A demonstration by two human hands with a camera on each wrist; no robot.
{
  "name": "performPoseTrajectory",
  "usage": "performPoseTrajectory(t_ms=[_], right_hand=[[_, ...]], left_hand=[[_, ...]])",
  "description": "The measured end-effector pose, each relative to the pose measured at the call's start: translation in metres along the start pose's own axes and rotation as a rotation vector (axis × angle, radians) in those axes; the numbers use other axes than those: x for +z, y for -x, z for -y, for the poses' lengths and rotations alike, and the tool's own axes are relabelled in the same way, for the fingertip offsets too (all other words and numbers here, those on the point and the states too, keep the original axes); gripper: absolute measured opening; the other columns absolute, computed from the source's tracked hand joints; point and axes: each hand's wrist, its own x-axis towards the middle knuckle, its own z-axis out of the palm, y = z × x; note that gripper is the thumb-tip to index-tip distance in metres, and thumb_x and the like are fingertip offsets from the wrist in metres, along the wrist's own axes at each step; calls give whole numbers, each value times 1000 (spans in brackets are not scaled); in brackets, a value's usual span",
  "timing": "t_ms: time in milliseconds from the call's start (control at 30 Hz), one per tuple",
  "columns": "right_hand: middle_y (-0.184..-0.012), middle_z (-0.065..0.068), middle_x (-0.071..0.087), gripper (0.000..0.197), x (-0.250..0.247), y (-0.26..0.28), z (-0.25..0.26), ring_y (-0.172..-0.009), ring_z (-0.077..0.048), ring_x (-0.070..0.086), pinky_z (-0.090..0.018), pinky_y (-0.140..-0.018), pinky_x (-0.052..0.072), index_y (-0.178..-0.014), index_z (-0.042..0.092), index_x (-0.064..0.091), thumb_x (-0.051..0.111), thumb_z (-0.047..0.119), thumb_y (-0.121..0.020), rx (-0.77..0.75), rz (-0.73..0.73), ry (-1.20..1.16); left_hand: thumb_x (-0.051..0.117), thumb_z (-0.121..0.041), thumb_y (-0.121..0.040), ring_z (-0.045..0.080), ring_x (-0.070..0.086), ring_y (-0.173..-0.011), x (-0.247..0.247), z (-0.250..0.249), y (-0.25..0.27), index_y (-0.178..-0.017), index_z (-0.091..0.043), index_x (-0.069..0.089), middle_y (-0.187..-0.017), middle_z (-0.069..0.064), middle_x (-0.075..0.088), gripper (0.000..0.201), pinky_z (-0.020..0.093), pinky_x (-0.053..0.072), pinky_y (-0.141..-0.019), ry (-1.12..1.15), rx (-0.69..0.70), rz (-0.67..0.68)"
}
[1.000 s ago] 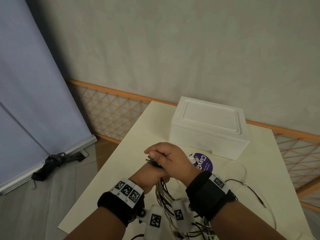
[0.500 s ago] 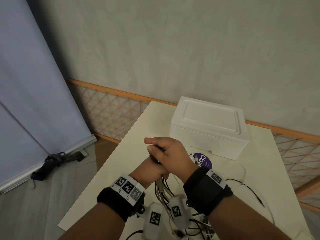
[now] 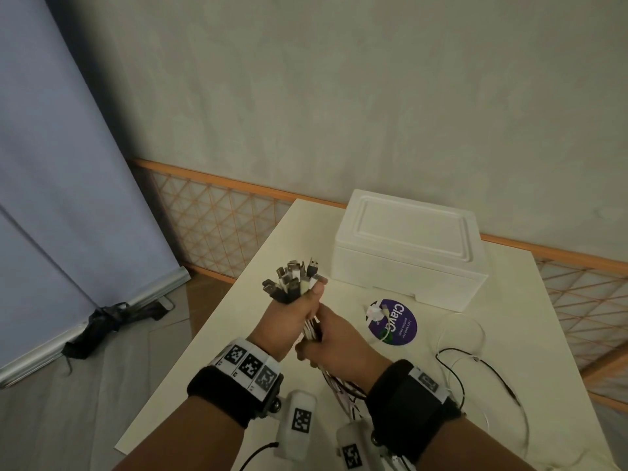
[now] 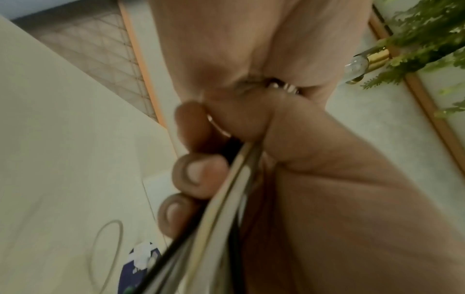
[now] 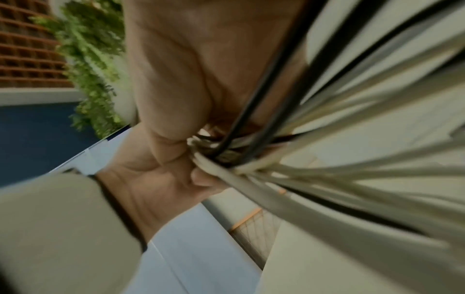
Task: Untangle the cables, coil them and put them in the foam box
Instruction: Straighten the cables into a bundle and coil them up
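The cables (image 3: 292, 283) stand bunched above the table (image 3: 509, 334), plug ends fanned upward from the left hand (image 3: 289, 321), whose fingers are wrapped tight around them. Just below, the right hand (image 3: 334, 348) grips the same bundle's strands. The foam box (image 3: 407, 246) sits closed, farther back.

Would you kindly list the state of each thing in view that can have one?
foam box: lid on, closed, standing on the table.
cable bundle: gathered upright, plugs fanned out at the top, strands hanging loose below.
left hand: grip closed round the cable bundle just under the plugs.
right hand: grip closed round the strands lower down.
thin cables: loose on the table, uncoiled.
purple round sticker: flat on the table.
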Motion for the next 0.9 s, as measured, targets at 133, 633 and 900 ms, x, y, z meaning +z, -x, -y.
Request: performPoseTrajectory(t_ms=[133,633,900], right_hand=[[-75,21,64,32,2,0,10,-72,10,60,-13,-62,46,-94,28,61,62,1,-76,-120,-125,-27],[-94,-9,65,26,10,-13,7,-82,-28,62,-38,-68,49,-104,10,50,47,34,-96,-100,-314,702],[-88,3,65,25,-1,-11,16,-75,-9,59,-25,-71,49,-103,15,62,68,26,-81,21,-79,218]], left_hand=[[63,-28,-88,13,62,-103,3,0,6,-116,-23,61,-103,1,67,28,32,45,-96,-85,-16,30],[76,-43,-74,25,60,-96,-15,-39,1,-111,-19,68,-98,5,69,45,40,47,-84,234,55,37],[48,-13,-95,28,66,-89,-15,-39,3,-114,-23,58,-99,9,71,23,40,54,-71,217,77,-4]])
